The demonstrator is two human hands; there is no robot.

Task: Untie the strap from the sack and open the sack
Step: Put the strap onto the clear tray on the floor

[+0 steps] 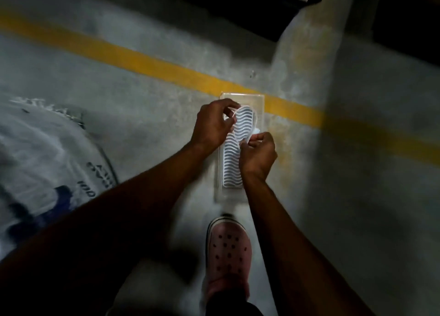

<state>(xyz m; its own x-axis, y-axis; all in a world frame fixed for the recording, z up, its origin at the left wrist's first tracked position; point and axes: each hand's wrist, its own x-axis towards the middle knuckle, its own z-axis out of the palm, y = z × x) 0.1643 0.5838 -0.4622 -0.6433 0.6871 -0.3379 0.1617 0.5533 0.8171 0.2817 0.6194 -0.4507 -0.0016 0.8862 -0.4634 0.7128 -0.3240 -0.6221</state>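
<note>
A white woven sack with dark blue print lies on the floor at the left; it is blurred and I cannot tell how its mouth stands. Away from it, at centre, both my hands hold a thin white strap that curves in a loop between them. My left hand pinches one end at the upper left. My right hand pinches the other end lower right. The hands hover over a clear tray.
The clear plastic tray holds a white wavy-ribbed insert and rests on grey concrete floor. A yellow painted line crosses the floor diagonally. My foot in a pink perforated clog stands just below the tray. Dark objects sit at the top.
</note>
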